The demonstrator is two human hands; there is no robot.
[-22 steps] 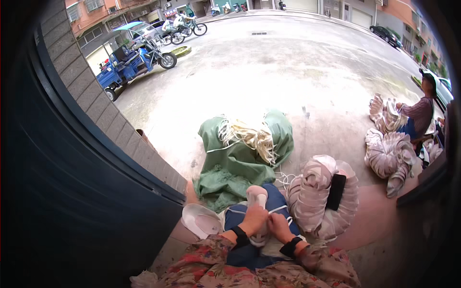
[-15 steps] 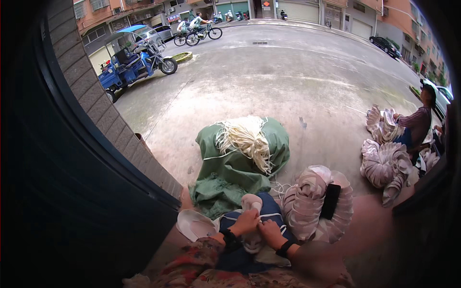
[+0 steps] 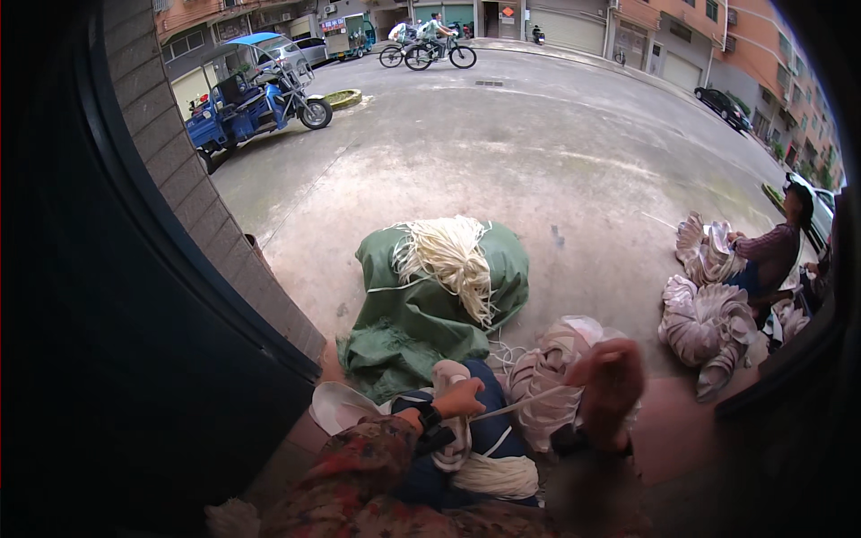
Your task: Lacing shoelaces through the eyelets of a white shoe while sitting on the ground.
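Note:
My left hand is closed on a pale beige curved fabric piece above my lap, where a white cord starts. That cord runs taut to the right and up to my raised right hand, whose fingers are pinched and somewhat blurred. Across my dark blue trousers lies a hank of cream cords. Another pale curved piece rests left of my left wrist. Behind my right hand stands a pinkish coiled stack of such pieces, partly hidden by it.
A green sack stands ahead, topped by a bundle of cream cords. On the right, a seated person handles more pinkish stacks. A dark door edge bounds my left. A blue three-wheeler and cyclists are farther off.
My right hand has left my left hand and swung up to the right, drawing the cord out straight. The hank on my lap has come into view. The cyclists moved right.

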